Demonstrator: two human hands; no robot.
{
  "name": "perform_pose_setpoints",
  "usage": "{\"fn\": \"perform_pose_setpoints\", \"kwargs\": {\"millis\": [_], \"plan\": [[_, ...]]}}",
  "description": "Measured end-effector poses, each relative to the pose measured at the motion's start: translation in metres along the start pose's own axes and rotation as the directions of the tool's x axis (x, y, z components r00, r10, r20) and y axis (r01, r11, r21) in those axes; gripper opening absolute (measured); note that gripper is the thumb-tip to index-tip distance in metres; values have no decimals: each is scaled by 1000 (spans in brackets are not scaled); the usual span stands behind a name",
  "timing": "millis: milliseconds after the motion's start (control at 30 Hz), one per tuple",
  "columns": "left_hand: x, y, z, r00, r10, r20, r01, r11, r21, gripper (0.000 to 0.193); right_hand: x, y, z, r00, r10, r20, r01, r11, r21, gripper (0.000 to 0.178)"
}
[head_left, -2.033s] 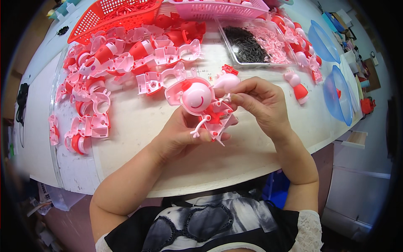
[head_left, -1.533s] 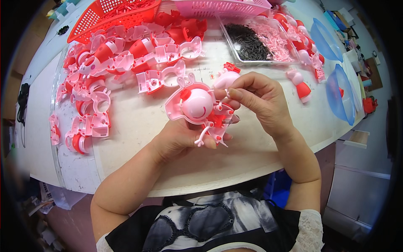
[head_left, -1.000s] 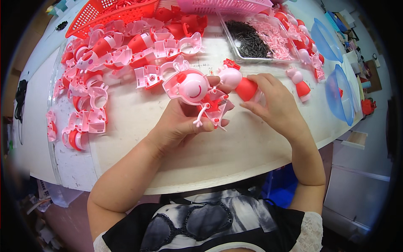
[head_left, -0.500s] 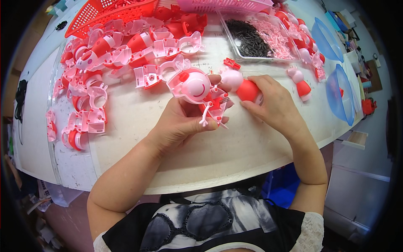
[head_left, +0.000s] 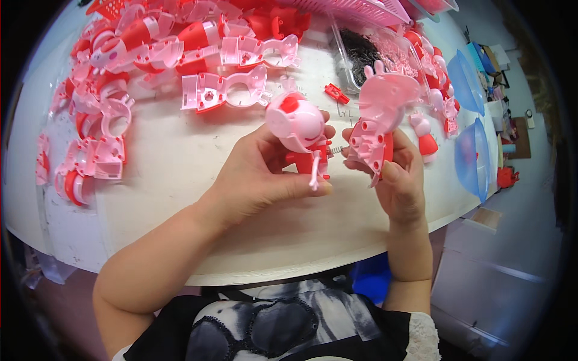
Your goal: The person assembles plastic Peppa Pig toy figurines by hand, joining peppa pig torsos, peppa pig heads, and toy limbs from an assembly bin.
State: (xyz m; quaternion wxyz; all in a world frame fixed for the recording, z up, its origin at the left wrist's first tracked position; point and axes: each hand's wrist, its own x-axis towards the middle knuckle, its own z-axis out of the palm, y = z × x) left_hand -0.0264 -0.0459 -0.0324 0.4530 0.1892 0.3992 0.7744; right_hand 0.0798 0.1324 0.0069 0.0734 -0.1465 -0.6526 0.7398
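My left hand (head_left: 259, 165) is closed around a pink and red toy figure half (head_left: 296, 123) with a rounded face, a curved smile line and a red spot. A thin pink toy arm (head_left: 315, 169) hangs down at its front, by my thumb. A small metal spring (head_left: 336, 150) sticks out from its side toward the right. Just to the right, my right hand (head_left: 402, 180) grips a matching pink and red shell half (head_left: 385, 102), hollow side showing, with round posts inside its red body. The two halves are apart, the spring's end close to the shell.
Many pink and red shell halves (head_left: 192, 93) lie in rows at the left. A small red part (head_left: 336, 93) lies beyond my hands. A clear tray (head_left: 344, 69) holds black and pink pieces. At right are a toy figure (head_left: 426, 143) and blue bowls (head_left: 469, 159).
My right hand has picked up the shell half from the table and turned it hollow side into view beside the left one. The left hand's toy half has turned slightly. The view has shifted.
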Motion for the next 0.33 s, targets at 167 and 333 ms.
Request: {"fn": "perform_pose_setpoints", "kwargs": {"millis": [167,333], "plan": [[-4,4,7,999,-34,-3,34,999,9,67,-3,10,-2,997,33,75,-42,991,124,67],[-5,5,6,999,-34,21,32,996,78,67,-6,18,-3,994,-61,89,62,998,-10,73]]}}
